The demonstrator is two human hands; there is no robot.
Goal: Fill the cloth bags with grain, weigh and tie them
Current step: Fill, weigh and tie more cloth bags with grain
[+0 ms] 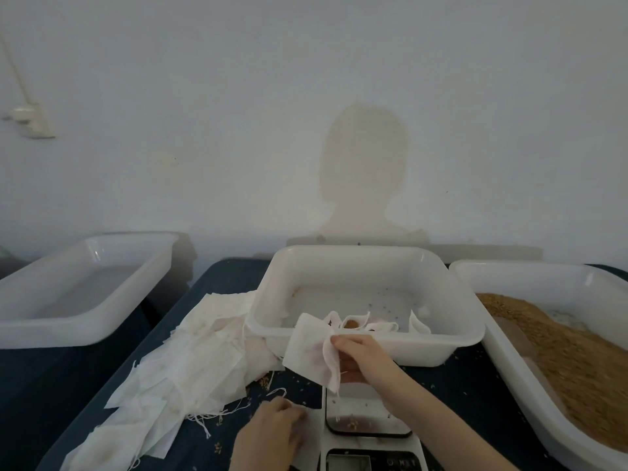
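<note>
The right hand (356,355) pinches one empty cloth bag (311,351) over the digital scale (368,423), display unreadable, while the left hand (272,433), fingers curled, rests on another bag (307,436) beside a pile of bags (190,362), among three white tubs on the worktop (452,396): one (367,338) holding filled bags, one (557,338) holding grain (571,355), one (78,287) at left.

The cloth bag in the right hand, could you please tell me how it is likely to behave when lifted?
The cloth bag probably stays floppy: it droops and folds below the right hand that pinches it. It looks light and empty, hanging flat. Its thin fabric would likely crumple when pushed, like the pile of bags.
</note>
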